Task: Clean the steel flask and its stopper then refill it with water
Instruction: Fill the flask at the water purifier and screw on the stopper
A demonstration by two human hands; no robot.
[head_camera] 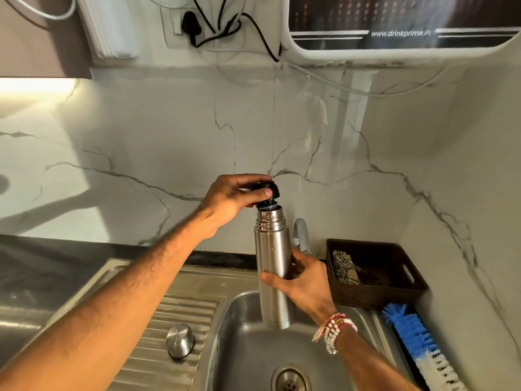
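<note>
Over the sink (245, 348), the left hand (231, 196) has fingers and thumb curled round the black stopper (269, 194). The stopper sits tilted at the mouth of the flask (273, 249), at the rim but not seated. The right hand (304, 283) wraps the flask's lower body and holds it upright above the basin, in front of the tap (301, 232).

The neck threads are bare and the steel cap (180, 340) rests on the drainboard (174, 306) to the left, so the outer cover is already off. Whether the stopper is going out or in cannot be told. Nothing looks wet or soapy and no water runs, so this reads as an early stage. Washing the flask and stopper, rinsing and refilling all seem left to do.

The flask's inside is hidden, so its contents are unknown. Right of the sink, a dark basket (406, 280) holds a checked cloth (345, 268). A blue-and-white brush (414, 334) lies just in front of it.
</note>
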